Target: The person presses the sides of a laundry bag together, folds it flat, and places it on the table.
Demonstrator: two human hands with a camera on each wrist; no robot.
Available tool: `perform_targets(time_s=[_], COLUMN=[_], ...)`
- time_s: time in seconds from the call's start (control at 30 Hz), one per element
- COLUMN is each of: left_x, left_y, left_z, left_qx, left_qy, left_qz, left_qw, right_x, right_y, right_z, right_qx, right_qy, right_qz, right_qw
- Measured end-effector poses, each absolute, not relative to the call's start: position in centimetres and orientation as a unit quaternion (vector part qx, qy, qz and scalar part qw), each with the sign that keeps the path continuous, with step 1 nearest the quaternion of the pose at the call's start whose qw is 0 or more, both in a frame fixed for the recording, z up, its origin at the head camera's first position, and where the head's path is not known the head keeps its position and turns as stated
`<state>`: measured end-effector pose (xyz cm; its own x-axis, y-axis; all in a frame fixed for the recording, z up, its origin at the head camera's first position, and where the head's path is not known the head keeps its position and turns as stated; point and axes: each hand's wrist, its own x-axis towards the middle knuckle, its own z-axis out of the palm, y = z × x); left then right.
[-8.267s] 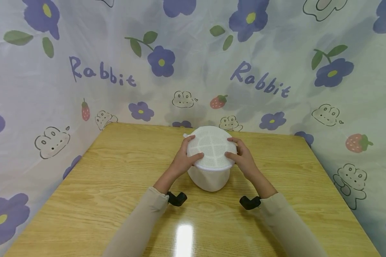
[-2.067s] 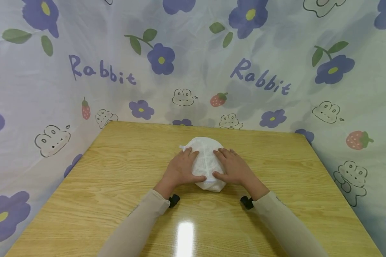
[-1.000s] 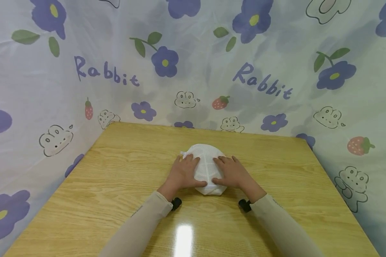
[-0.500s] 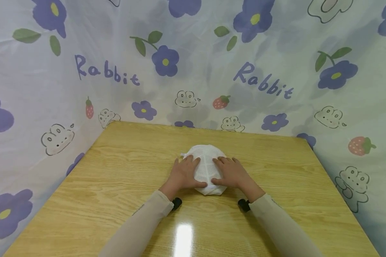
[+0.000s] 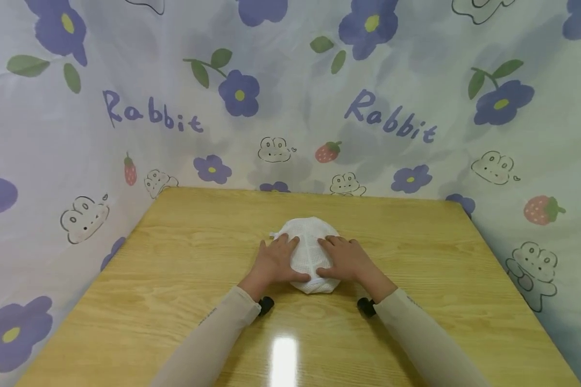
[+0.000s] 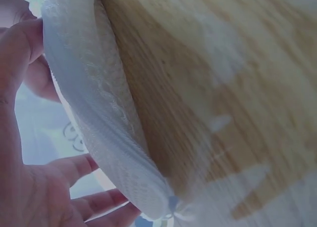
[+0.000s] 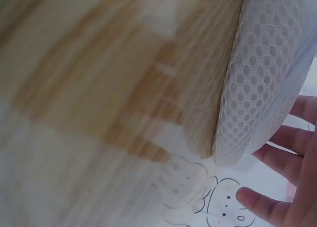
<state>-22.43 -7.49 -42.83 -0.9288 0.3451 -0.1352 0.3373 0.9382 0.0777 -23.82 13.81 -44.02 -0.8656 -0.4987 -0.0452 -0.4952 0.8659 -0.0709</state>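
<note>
A white mesh laundry bag (image 5: 309, 252) with a zipper along its rim lies low on the wooden table, a small tab sticking out at its left. My left hand (image 5: 273, 262) rests on the bag's left side, fingers spread and thumb pointing inward near the front edge. On the opposite side my right hand (image 5: 347, 260) presses the bag in the same way. Up close, the left wrist view shows the bag's zippered edge (image 6: 99, 115) against the fingers. Large-holed mesh (image 7: 257, 64) fills the right wrist view's upper right, beside spread fingers (image 7: 277, 158). The bag's underside is hidden.
The light wooden table (image 5: 198, 226) is glossy, with a bright reflection near its front. A white curtain (image 5: 290, 80) printed with flowers, strawberries and rabbits surrounds the back and sides. Black wrist cameras (image 5: 366, 307) stick out at both cuffs.
Eight seconds ago both hands gripped the bag, which stood taller and farther back. It then came lower and nearer, flattened under the hands. Over the last second bag and hands barely moved.
</note>
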Motion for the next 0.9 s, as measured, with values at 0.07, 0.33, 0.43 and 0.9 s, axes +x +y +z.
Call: perform_targets(time_s=[0.07,0.33,0.43,0.9], left_x=[-22.4,-22.6,-22.7,-23.2], left_y=[-7.6,-8.0,-8.1,-8.7], left_z=[-42.8,-42.5,-42.5,-41.6], left_qx=[0.170,0.169,0.172,0.200], left_qy=[0.982,0.982,0.981,0.979], left_qz=[0.026,0.031,0.036,0.041], left_qw=[0.079,0.081,0.084,-0.017], right_x=[-23.9,-24.1,-24.0,-24.3], right_y=[13.7,13.4,13.4,14.2], right_z=[-44.0,-43.3,-43.1,-40.8], right_qx=[-0.259,-0.269,-0.272,-0.288], right_qy=[0.965,0.962,0.961,0.956], right_qz=[-0.031,-0.027,-0.031,-0.049], right_qw=[0.034,0.028,0.031,-0.022])
